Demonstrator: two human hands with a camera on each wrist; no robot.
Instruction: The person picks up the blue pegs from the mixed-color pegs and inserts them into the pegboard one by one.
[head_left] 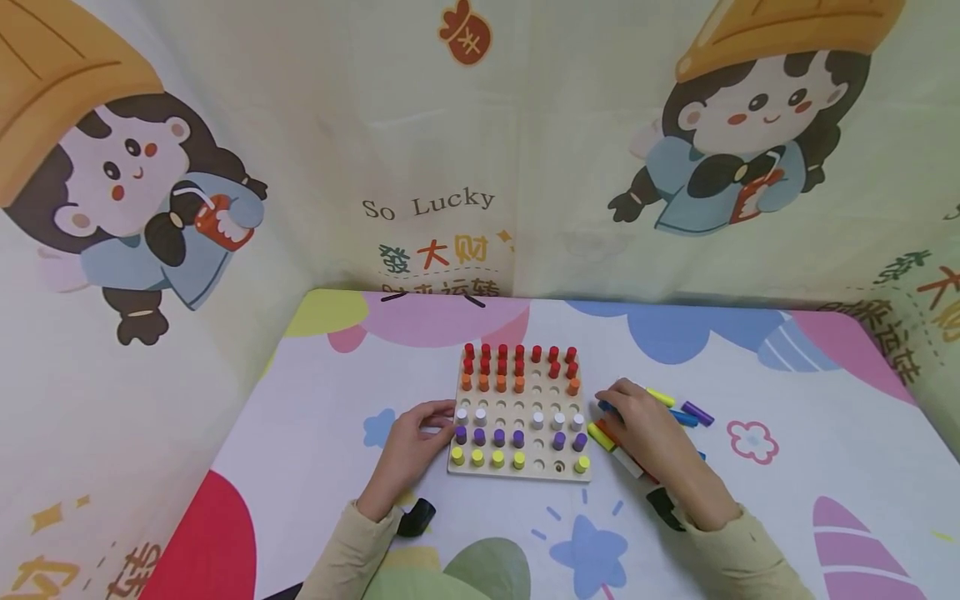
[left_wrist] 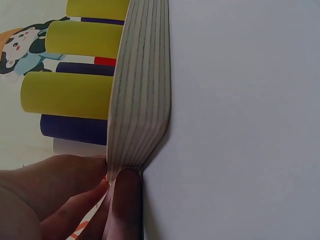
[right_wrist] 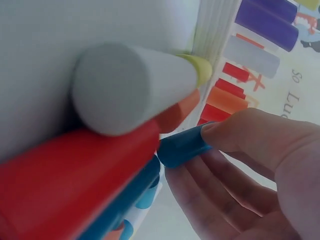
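A blue peg (right_wrist: 181, 146) is pinched between thumb and fingers of the right hand (head_left: 637, 421), just beside the right edge of the wooden pegboard (head_left: 519, 472) on the worktop (head_left: 787, 492). The grip is narrow, closed on that peg. Loose pegs (head_left: 678, 408) in yellow, blue, purple, red and white are seen around this hand. The board's left edge is touched by the left hand (head_left: 414, 437), fingers curled against it. Rows of red, orange, white, purple and yellow pegs are seated in the board.
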